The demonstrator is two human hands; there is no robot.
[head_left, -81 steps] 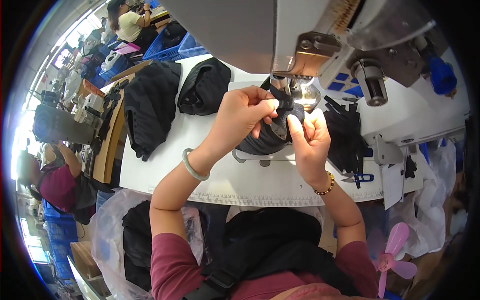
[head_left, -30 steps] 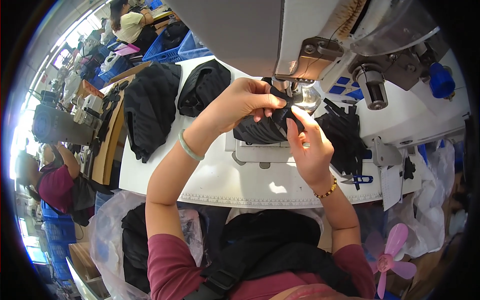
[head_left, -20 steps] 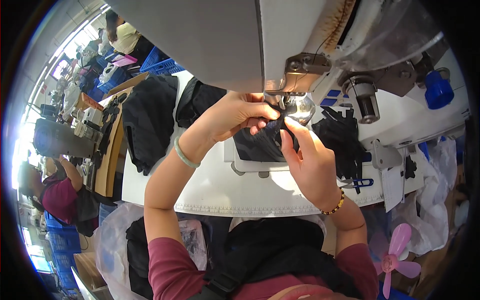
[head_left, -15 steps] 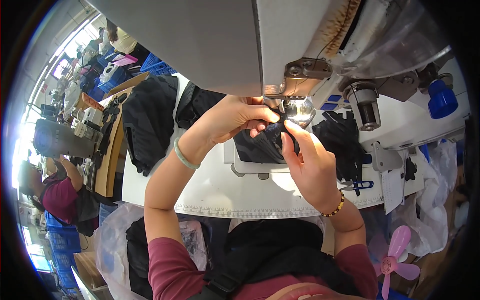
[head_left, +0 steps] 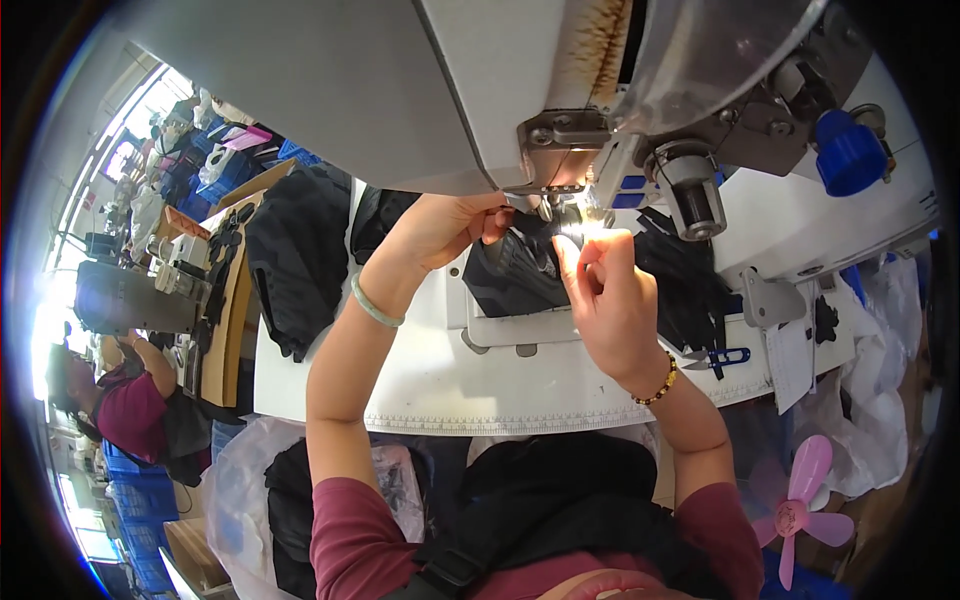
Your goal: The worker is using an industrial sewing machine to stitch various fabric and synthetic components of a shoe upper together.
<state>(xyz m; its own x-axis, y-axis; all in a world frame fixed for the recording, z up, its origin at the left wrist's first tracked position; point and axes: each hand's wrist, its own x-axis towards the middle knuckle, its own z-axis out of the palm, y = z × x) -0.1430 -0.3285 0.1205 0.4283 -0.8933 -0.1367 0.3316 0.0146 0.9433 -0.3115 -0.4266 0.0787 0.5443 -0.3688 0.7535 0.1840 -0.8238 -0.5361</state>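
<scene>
A dark patterned black fabric piece (head_left: 515, 280) lies on the sewing machine's raised bed, its far edge at the lit needle and presser foot (head_left: 550, 207). My left hand (head_left: 445, 235), with a pale green bangle, is closed at the left of the presser foot, fingertips curled on the fabric's far edge. To the right, my right hand (head_left: 615, 305) pinches the fabric near the needle between thumb and forefinger. Glare from the lamp washes out what lies at those fingertips. The sewing machine head (head_left: 350, 90) hangs over both hands.
Black fabric pieces (head_left: 295, 255) are heaped at the table's left. Black strips (head_left: 685, 270) and blue-handled snips (head_left: 728, 357) lie to the right. A ruler strip (head_left: 520, 424) runs along the white table's front edge. A pink fan (head_left: 795, 515) stands lower right; a co-worker (head_left: 135, 410) sits far left.
Both hands remain at the needle area. The left fingers have drawn back left from the needle, and the right hand has curled its fingers into a tighter pinch. The view has shifted slightly.
</scene>
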